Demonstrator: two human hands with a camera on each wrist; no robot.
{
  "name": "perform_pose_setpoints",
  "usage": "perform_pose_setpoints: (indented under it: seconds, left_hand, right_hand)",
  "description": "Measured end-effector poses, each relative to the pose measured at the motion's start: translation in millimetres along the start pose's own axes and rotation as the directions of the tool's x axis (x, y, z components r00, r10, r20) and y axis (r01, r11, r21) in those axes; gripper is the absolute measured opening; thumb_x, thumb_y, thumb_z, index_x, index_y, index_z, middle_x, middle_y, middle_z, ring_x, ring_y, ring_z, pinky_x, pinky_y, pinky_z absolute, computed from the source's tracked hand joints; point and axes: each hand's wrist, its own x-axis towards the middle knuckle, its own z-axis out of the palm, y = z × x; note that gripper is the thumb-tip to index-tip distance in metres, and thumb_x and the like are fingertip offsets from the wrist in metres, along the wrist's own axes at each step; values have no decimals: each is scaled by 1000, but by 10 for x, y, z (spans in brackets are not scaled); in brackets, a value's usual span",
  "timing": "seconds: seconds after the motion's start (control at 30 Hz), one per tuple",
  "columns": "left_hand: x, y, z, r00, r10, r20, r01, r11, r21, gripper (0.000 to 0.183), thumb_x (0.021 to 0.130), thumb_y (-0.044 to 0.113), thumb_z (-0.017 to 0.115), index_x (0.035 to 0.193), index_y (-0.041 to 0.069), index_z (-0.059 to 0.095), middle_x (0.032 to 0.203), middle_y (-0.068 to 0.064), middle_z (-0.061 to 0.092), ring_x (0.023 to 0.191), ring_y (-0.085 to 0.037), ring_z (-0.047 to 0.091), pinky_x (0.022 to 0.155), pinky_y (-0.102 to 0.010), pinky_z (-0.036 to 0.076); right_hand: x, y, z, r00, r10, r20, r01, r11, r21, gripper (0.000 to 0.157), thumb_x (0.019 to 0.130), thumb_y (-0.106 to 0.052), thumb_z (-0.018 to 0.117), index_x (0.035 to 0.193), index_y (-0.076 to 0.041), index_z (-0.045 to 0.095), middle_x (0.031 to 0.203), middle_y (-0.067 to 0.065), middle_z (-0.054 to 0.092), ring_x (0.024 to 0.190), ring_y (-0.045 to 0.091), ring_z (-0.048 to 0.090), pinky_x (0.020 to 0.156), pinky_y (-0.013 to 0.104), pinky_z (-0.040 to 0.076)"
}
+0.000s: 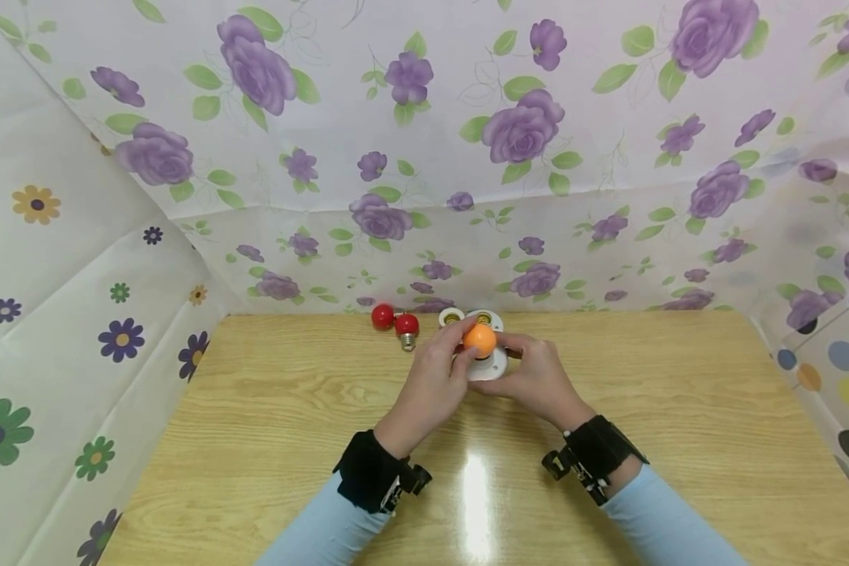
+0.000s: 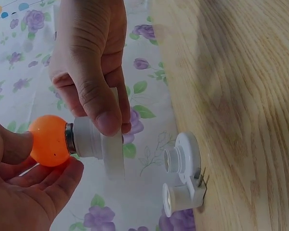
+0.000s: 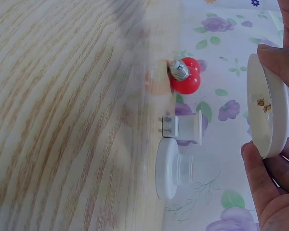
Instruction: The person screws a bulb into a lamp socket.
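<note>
My left hand (image 1: 435,376) pinches an orange light bulb (image 1: 479,339) between thumb and fingers. In the left wrist view the bulb's metal base (image 2: 70,138) meets the mouth of a white round lamp holder (image 2: 89,137), with a little metal showing. My right hand (image 1: 539,377) grips that lamp holder by its wide base, thumb on one side and fingers on the other. The right wrist view shows the underside of the holder (image 3: 260,120), with two brass screws inside. The holder is lifted off the table, and its socket interior is hidden by the bulb.
Two red bulbs (image 1: 406,324) lie at the table's back edge, left of the hands. Close by stand a second round lamp holder (image 3: 168,168) and a white plug-in socket with prongs (image 3: 183,127). Flowered cloth (image 1: 396,157) hangs behind the wooden table (image 1: 290,409).
</note>
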Motion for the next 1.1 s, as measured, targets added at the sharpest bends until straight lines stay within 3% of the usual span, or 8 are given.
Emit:
perform_pose_setpoints:
  seconds: [0.17, 0.37, 0.63, 0.87, 1.1]
  left_hand:
    - [0, 10, -10, 998, -42, -49, 41, 999, -29, 50, 95, 33, 54, 139, 13, 41, 135, 0, 45, 118, -8, 43, 93, -30, 41]
    - [18, 23, -23, 979, -111, -169, 120, 992, 45, 62, 86, 51, 60, 135, 16, 45, 136, 5, 43, 125, -9, 35, 100, -39, 32]
    - [19, 29, 35, 972, -106, -211, 129, 987, 97, 65, 80, 55, 65, 128, 14, 52, 124, 4, 47, 111, -12, 45, 90, -31, 41]
    - [24, 13, 55, 974, -82, -209, 98, 993, 68, 52, 79, 49, 69, 117, 15, 57, 106, 5, 54, 96, -12, 52, 78, -26, 45]
    - [38, 6, 35, 979, -69, -193, 79, 996, 43, 44, 80, 43, 71, 111, 14, 60, 102, 7, 55, 94, -5, 51, 78, -26, 47]
  right_hand:
    - [1, 0, -2, 1000, 1, 4, -1, 1000, -2, 60, 62, -43, 83, 114, -19, 64, 111, -10, 61, 101, 7, 56, 81, 28, 48]
    - [-1, 1, 11, 1000, 21, 2, -21, 1000, -4, 58, 61, -43, 84, 112, -22, 65, 109, -13, 61, 99, 7, 57, 81, 28, 48]
    - [-6, -6, 7, 1000, 19, 4, -19, 1000, 1, 62, 62, -48, 82, 114, -22, 64, 112, -11, 60, 102, 6, 55, 82, 28, 47]
    - [3, -17, 4, 1000, 24, 12, -24, 1000, -8, 64, 61, -51, 82, 115, -21, 64, 113, -11, 60, 104, 7, 55, 83, 30, 47]
    - [8, -8, 9, 1000, -5, 15, 5, 1000, -10, 62, 62, -50, 81, 115, -21, 64, 113, -11, 60, 104, 7, 55, 82, 29, 47]
